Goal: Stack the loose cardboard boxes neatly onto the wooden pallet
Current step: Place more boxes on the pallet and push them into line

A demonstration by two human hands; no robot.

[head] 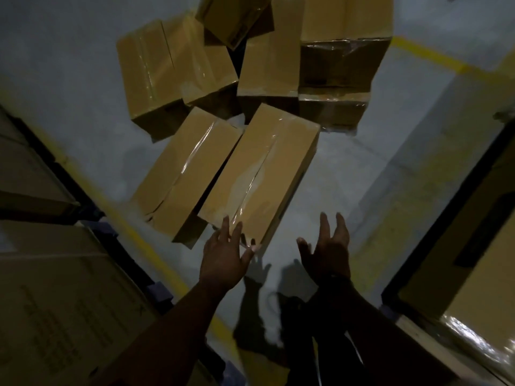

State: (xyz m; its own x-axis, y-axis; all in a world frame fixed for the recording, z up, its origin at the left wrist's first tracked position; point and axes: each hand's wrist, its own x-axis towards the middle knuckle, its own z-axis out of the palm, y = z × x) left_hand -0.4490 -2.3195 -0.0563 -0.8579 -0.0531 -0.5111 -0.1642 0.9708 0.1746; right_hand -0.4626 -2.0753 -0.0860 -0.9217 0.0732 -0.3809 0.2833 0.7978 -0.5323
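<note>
Several taped brown cardboard boxes lie loose on the grey floor ahead of me. The nearest long box [262, 174] lies at a slant, with a second long box [184, 174] close on its left. My left hand [225, 254] reaches out with straight fingers whose tips overlap the near end of the nearest box. My right hand [328, 252] hovers open to the right of that box's near corner, apart from it. Farther back lie more boxes [172, 68], and a taller wrapped stack [342, 62] stands at the back right. No wooden pallet can be made out.
Large pale cartons [55, 296] on dark blue supports fill the left side. Another wrapped carton [473, 288] stands on the right. Yellow floor lines [133, 238] run diagonally on the left and at the back right. Bare floor lies between my hands.
</note>
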